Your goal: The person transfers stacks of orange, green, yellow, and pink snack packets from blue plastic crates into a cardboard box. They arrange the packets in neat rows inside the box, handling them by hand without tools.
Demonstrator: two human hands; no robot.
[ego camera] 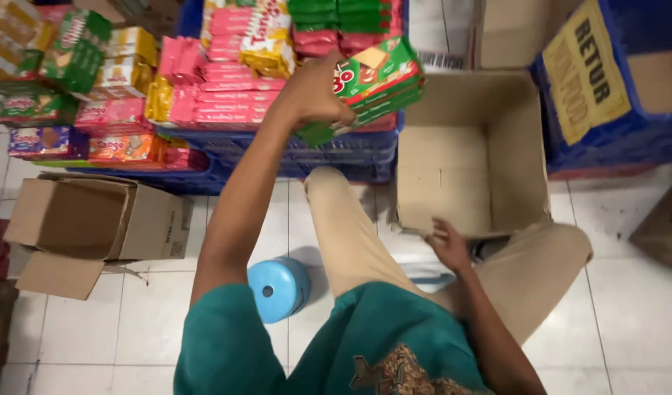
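A: Your left hand (314, 91), at 12 o'clock, is clenched round a stack of green wafer packs (376, 84). I count about three in the grip, edges blurred, so take that loosely. The stack is held in the air just left of the open cardboard box (460, 157), above the blue crate (343, 150).

B: And your right hand (447, 245)?

A: At 4 o'clock from the left, fingers resting on the near rim of that box. Whether the grip pinches the flap or only lies on it, I cannot tell.

B: Boxes counted?

A: Two open brown ones clearly: the one you touch, and a second cardboard box (87, 223) at 9 o'clock, lying on its side on the white tiled floor (629, 314).

B: Packages?

A: Pink packs (226, 91) stacked flat at 11 o'clock, yellow packs (127, 62) left of them, more green ones behind. A yellow rectangular sign (585, 73) with dark lettering hangs on another blue crate at 2 o'clock. One round blue stool (277, 287) stands by your left knee.
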